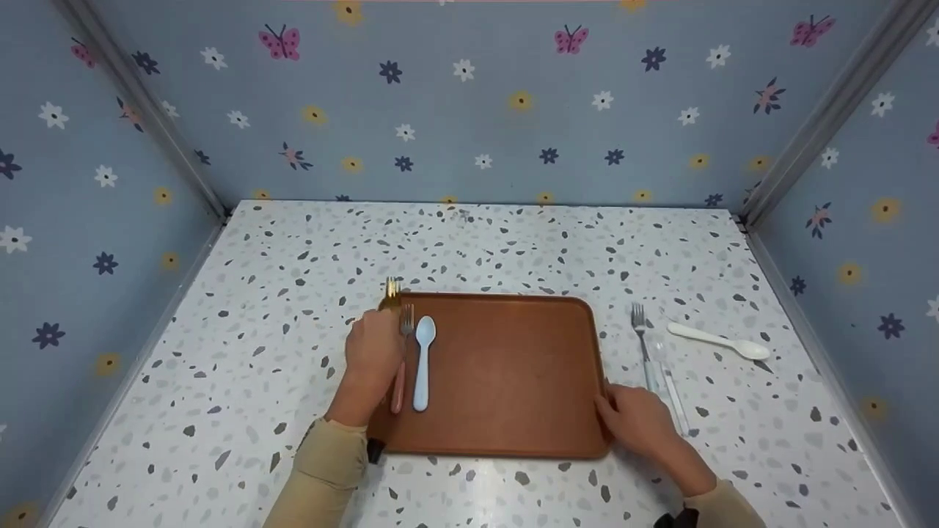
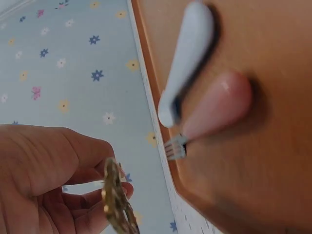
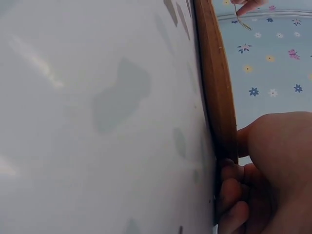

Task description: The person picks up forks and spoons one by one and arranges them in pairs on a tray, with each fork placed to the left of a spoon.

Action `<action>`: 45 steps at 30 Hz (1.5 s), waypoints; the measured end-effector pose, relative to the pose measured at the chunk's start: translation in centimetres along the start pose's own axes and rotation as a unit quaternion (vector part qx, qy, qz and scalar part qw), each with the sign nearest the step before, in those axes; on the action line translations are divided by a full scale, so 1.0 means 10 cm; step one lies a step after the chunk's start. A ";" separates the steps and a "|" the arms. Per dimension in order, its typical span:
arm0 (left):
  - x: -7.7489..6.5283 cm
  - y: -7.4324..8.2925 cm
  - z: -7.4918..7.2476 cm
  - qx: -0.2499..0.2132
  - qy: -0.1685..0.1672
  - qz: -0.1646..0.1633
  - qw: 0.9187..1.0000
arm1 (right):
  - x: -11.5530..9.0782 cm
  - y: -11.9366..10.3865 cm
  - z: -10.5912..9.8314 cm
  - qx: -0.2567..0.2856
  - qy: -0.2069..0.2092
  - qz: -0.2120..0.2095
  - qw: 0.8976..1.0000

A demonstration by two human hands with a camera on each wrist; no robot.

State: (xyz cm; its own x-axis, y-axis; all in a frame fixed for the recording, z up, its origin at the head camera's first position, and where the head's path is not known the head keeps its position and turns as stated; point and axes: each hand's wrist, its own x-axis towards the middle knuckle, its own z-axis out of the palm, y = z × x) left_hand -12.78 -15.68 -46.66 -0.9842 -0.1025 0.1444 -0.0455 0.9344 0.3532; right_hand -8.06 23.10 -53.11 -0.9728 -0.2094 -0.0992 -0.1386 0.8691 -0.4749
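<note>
A brown tray point(image 1: 513, 374) lies on the speckled table. My left hand point(image 1: 375, 348) is over its left side and pinches a gold fork point(image 1: 392, 288), whose tines point to the far side. The fork's ornate handle point(image 2: 117, 202) shows in the left wrist view. Beside that hand, a pink-handled fork point(image 1: 398, 389) and a light blue spoon point(image 1: 422, 367) lie side by side on the tray. At the tray's right edge, my right hand point(image 1: 642, 422) grips the rim, thumb on the upper side and curled fingers against the outer side in the right wrist view.
Right of the tray lie a fork with a pale handle point(image 1: 639, 319), a clear-handled utensil point(image 1: 675, 400) whose kind I cannot tell, and a white spoon point(image 1: 719, 340). Blue flowered panels point(image 1: 469, 132) enclose the table point(image 1: 469, 249) at the back and sides.
</note>
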 end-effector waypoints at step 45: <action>0.08 1.02 0.58 0.028 -0.096 0.035 0.994 | 0.01 0.06 0.00 0.008 -0.001 -0.017 1.000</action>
State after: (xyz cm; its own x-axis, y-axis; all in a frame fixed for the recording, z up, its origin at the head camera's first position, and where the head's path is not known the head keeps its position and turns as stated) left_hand -15.06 -4.24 -48.31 -0.9996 0.0242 -0.0138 0.0191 0.9551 0.2957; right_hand -8.24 23.60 -53.37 -0.9675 -0.2387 -0.0840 -0.1680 0.8540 -0.4923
